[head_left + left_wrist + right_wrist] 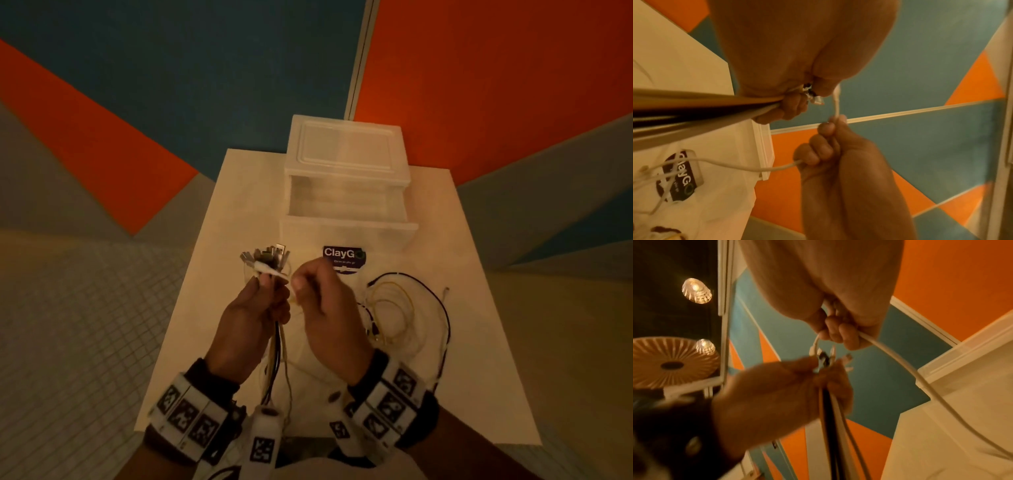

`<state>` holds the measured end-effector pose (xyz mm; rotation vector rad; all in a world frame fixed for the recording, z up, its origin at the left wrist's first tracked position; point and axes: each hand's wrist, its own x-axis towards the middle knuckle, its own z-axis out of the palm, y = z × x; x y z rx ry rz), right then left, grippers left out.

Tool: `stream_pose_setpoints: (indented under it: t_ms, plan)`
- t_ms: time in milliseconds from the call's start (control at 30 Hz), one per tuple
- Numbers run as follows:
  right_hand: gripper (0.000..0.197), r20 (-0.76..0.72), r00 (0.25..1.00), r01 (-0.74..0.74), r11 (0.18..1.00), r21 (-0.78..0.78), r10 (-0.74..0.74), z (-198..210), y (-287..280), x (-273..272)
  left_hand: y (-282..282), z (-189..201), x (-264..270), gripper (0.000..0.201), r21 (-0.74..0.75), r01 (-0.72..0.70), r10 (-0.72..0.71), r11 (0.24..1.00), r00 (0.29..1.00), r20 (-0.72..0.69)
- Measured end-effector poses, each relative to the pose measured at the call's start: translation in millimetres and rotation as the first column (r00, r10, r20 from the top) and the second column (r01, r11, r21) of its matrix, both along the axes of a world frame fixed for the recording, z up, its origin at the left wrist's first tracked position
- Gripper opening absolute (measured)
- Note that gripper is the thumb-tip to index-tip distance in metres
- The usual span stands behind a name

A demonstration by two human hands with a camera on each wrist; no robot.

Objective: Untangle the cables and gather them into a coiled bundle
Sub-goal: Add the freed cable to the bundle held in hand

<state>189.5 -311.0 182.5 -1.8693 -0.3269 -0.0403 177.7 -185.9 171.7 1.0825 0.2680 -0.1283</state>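
Observation:
My left hand (255, 308) grips a bunch of cables (274, 353) just below their plugs (265, 257), which fan out above the fist. The black, white and yellow strands hang down from it toward my wrist. My right hand (322, 294) is curled round one white cable (836, 104) beside the plugs; in the right wrist view that white cable (906, 368) runs out of the fist (840, 331) and down to the table. More cables (404, 308), black, yellow and white, lie in loose loops on the white table (479, 394) to the right.
A translucent plastic drawer box (346, 164) stands at the table's far end, its drawer pulled out toward me. A dark ClayGo label (342, 255) sits on the drawer front. The table is narrow, with tiled floor (85, 325) on the left.

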Motion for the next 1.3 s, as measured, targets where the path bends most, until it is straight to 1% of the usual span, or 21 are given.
stream_pose_setpoints:
  t_ms: [67,167,267,333,433,500,533,633,700,800,867,933,1000,1033,1067,1100,1133,1167,1233,1267,1300]
  plan:
    - [0.008,-0.021,1.000,0.015,0.999,-0.038,-0.015,-12.5,6.1,-5.8,-4.3,2.4,-3.4,0.034,0.060,0.014,-0.014,0.998,1.000,0.006]
    - [0.009,0.034,0.999,0.042,0.994,-0.104,-0.039,-18.2,8.3,-13.3,-9.0,1.6,-6.8,0.030,0.159,0.024,-0.027,0.987,1.000,0.015]
    - [0.013,0.108,0.994,0.055,0.982,-0.179,-0.036,-18.7,6.6,-17.1,-12.7,1.7,-8.6,0.024,0.162,0.029,-0.035,0.986,0.999,0.036]
    - [0.016,0.118,0.992,0.055,0.979,-0.196,-0.032,-20.7,4.6,-16.6,-13.8,2.4,-9.3,0.024,0.161,0.031,-0.040,0.986,0.998,0.050]
    - [0.016,0.099,0.994,-0.038,0.987,-0.158,0.055,-23.8,1.9,-19.1,-11.7,2.7,-10.4,0.026,0.155,-0.013,0.006,0.988,0.999,0.050]
    - [0.012,0.034,0.993,-0.113,0.987,-0.112,0.117,-26.4,-0.2,-22.6,-11.4,1.1,-10.1,0.027,0.162,-0.066,0.061,0.985,0.997,0.038]
    - [0.013,-0.013,0.992,-0.123,0.988,-0.095,0.122,-29.8,-2.3,-23.4,-11.5,0.9,-10.3,0.028,0.167,-0.093,0.089,0.982,0.995,0.033]
    - [0.022,-0.090,0.989,-0.125,0.983,-0.133,0.114,-45.4,-13.4,-21.5,-11.5,2.8,-10.0,0.030,0.166,-0.155,0.147,0.974,0.987,0.057]
    - [0.023,-0.070,0.986,-0.162,0.974,-0.156,0.153,-52.9,-19.3,-22.1,-10.3,2.0,-8.7,0.033,0.172,-0.137,0.126,0.976,0.989,0.075]
    - [0.021,-0.008,0.985,-0.170,0.977,-0.127,0.170,-56.8,-16.6,-22.7,-9.4,-0.7,-6.9,0.039,0.115,-0.055,0.045,0.992,0.995,0.088]
    - [0.033,-0.001,0.989,-0.148,0.980,-0.133,0.149,-55.9,-12.5,-21.2,-10.2,-0.3,-3.9,0.039,0.058,-0.054,0.049,0.997,0.994,0.094]
    - [0.037,-0.012,0.986,-0.167,0.973,-0.156,0.168,-56.5,-14.1,-19.0,-8.8,1.4,-2.6,0.034,0.020,-0.084,0.082,0.996,0.993,0.081]
    - [0.039,-0.077,0.966,-0.259,0.946,-0.196,0.249,-63.6,-21.5,-18.3,0.9,7.2,-1.9,0.029,-0.002,-0.089,0.088,0.996,0.992,0.093]
    - [0.037,-0.129,0.947,-0.319,0.918,-0.237,0.295,-72.2,-28.0,-17.2,9.2,12.4,-1.0,0.027,-0.036,-0.075,0.079,0.997,0.990,0.118]
    - [0.031,-0.188,0.926,-0.370,0.885,-0.281,0.328,-83.0,-35.6,-14.9,19.6,17.8,0.6,0.023,-0.090,-0.056,0.070,0.994,0.986,0.152]
    - [0.022,-0.251,0.910,-0.401,0.853,-0.333,0.329,-99.2,-45.8,-10.1,31.1,24.8,2.8,0.022,-0.151,-0.029,0.058,0.988,0.980,0.193]
    - [0.015,-0.307,0.900,-0.416,0.821,-0.391,0.309,-116.1,-57.8,-4.2,44.0,31.5,5.0,0.021,-0.198,0.001,0.047,0.980,0.971,0.235]
    - [0.015,-0.341,0.902,-0.405,0.797,-0.448,0.266,-131.5,-70.0,3.6,55.0,38.5,6.3,0.025,-0.227,0.020,0.042,0.974,0.963,0.266]
    - [0.017,-0.333,0.925,-0.341,0.781,-0.523,0.181,-150.0,-88.5,22.3,71.6,47.2,6.5,0.040,-0.246,0.038,0.039,0.968,0.953,0.302]
    - [0.019,-0.327,0.935,-0.307,0.783,-0.542,0.140,-150.5,-93.4,31.7,75.6,50.0,4.9,0.042,-0.241,0.052,0.026,0.969,0.949,0.313]
    - [0.021,-0.313,0.945,-0.269,0.783,-0.560,0.101,-146.8,-95.6,41.4,77.0,50.1,3.2,0.039,-0.225,0.066,0.007,0.972,0.952,0.307]
